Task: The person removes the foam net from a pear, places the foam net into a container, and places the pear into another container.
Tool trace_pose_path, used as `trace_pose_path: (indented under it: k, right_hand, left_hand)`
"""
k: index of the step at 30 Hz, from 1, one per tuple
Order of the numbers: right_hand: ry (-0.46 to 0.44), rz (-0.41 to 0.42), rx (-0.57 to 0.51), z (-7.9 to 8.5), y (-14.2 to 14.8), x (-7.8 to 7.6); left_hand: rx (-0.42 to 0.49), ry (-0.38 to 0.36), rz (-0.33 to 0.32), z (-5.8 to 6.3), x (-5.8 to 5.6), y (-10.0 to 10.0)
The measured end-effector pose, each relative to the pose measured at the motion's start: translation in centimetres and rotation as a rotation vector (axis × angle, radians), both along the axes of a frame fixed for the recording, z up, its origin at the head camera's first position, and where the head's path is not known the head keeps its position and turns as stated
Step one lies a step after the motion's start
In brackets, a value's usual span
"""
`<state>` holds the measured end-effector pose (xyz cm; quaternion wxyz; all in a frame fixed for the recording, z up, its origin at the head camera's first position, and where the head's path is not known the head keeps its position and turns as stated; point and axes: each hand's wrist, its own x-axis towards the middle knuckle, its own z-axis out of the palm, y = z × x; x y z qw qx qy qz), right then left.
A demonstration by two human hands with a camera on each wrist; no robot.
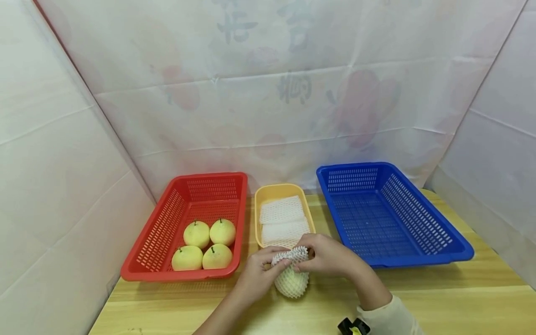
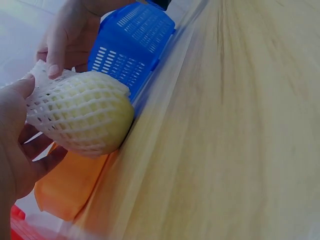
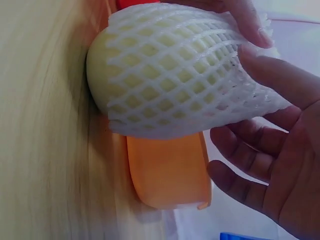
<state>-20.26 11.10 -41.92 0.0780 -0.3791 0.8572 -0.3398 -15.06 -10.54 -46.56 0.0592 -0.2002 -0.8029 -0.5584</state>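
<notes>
A pale yellow pear [image 1: 291, 284] stands on the table, wrapped in a white foam net sleeve [image 3: 165, 70]. Its bare bottom pokes out of the net in the right wrist view. My left hand [image 1: 260, 272] pinches the net's upper rim from the left, thumb in front. From the other side my right hand [image 1: 328, 256] pinches the same rim between thumb and fingers. Above the pear the loose net end gathers between both hands. Just behind them, a yellow basket [image 1: 260, 190] holds a stack of flat white foam nets [image 1: 282, 211].
At the left stands a red basket [image 1: 146, 274] with several yellow pears [image 1: 197, 234] near its front right corner. A blue basket [image 1: 377, 216] stands at the right. White cloth walls [image 1: 268, 116] enclose the wooden table [image 1: 452, 298] at the back and sides.
</notes>
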Motion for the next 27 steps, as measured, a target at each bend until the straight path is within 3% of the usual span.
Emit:
trace_pose_path:
  k: [11,19,27]
  right_hand:
    - [0.019,0.016,-0.005,-0.17,0.00,-0.10]
    - [0.006,0.029,-0.030,0.06,-0.02,-0.04]
    - [0.059,0.034,-0.058,0.08,-0.19,0.10]
  left_hand:
    - [-0.033,-0.105,-0.079,-0.02,-0.19,-0.25]
    - [-0.059,-0.017,-0.049,-0.34,-0.29,-0.42]
    - [-0.017,0.013,-0.042,-0.29,-0.22,-0.36]
